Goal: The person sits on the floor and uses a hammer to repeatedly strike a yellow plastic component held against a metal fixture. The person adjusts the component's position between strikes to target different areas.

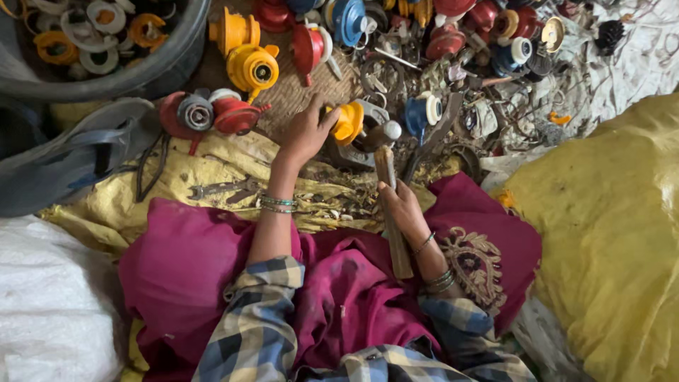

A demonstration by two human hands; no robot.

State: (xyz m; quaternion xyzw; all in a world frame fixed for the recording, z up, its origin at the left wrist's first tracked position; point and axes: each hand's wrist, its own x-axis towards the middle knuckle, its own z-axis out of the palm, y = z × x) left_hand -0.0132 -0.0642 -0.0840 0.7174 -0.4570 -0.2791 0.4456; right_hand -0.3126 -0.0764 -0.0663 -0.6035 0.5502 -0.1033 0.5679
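- The left hand is reaching forward with a nearly straight arm and is grasping a yellow plastic part on the floor pile.
- The right hand is clenching a wooden hammer handle, the head resting near the part.
- Judging from this, a striking step is in hand; it calls for steady holding.

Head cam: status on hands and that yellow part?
Left hand gripping yellow part on metal block. Right hand holding hammer upright, head beside part. Loose scrap parts crowd around; wrench lies on yellow cloth.
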